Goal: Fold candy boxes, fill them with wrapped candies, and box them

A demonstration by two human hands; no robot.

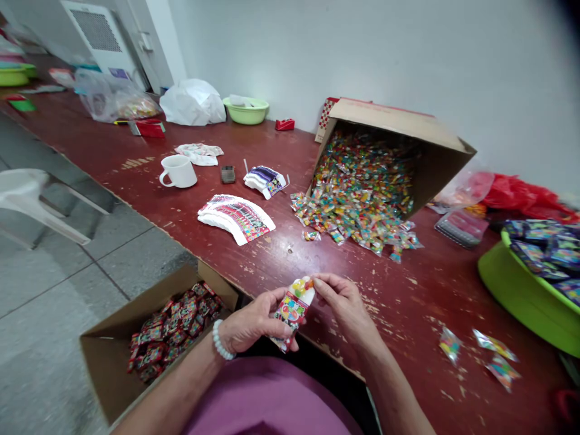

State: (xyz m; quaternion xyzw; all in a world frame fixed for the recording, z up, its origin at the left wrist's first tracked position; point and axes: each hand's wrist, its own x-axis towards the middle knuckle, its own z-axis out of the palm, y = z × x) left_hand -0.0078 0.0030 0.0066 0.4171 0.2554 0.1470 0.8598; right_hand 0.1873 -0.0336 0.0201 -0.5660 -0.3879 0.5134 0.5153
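My left hand [260, 323], with a beaded bracelet at the wrist, is closed around a small red candy box [290, 311]. The box is tilted, its top end open. A clear packet of colourful candies [302, 286] pokes out of that open end. My right hand [341, 302] pinches the packet's upper right edge between thumb and fingers. Beyond my hands, a fanned stack of flat red cartons [238, 217] lies on the table. Many candy packets [353, 208] spill from a large cardboard box [441, 163] lying on its side.
Below the table edge at left stands an open carton [97, 356] with filled red boxes [176, 329]. A white mug [179, 171] and purple cartons [265, 180] sit further back. At right is a green basin [512, 290] of purple boxes, near loose packets [501, 370]. A white stool [40, 199] stands left.
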